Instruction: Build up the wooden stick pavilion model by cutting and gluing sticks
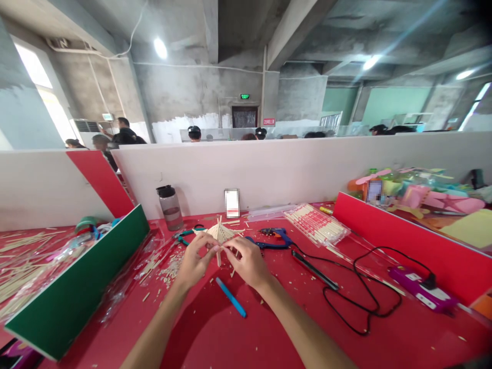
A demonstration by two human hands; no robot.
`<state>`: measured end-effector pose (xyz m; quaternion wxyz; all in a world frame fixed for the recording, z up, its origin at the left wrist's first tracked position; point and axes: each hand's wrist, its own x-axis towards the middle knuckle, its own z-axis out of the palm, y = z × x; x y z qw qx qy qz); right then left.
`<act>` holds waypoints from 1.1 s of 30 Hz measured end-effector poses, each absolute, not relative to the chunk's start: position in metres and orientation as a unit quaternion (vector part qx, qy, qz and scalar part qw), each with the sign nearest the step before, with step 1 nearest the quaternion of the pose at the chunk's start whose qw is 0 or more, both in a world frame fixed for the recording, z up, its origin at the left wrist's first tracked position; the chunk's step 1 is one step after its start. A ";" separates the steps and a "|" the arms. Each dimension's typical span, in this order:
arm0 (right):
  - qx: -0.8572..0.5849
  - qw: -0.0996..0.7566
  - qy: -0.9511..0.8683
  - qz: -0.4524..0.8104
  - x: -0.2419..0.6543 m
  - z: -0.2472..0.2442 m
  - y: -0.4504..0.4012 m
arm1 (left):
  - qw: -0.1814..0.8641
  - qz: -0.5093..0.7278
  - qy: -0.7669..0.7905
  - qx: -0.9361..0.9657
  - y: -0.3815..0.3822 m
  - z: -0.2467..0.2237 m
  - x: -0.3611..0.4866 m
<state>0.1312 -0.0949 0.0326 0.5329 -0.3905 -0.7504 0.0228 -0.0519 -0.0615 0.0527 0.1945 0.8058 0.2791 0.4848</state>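
Wooden model [220, 231] has its near edge pinched by the left hand [197, 258] and right hand [248, 260], beyond a blue pen [230, 297].

One camera sits on a person's head, over the near side of the red surface [292, 328]. It looks forward and a bit down. It is close to the hands [249, 259] above the surface, and sees far past the surface to the gray wall [184, 87] and ceiling [248, 31].
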 end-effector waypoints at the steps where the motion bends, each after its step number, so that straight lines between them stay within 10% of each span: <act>1: -0.389 0.532 -0.752 0.024 0.131 0.033 -0.095 | 0.203 0.483 0.279 0.805 -0.062 0.053 -0.052; 33: -0.446 0.564 -0.692 0.068 0.124 0.020 -0.072 | 0.267 0.502 0.361 0.739 -0.038 0.027 -0.056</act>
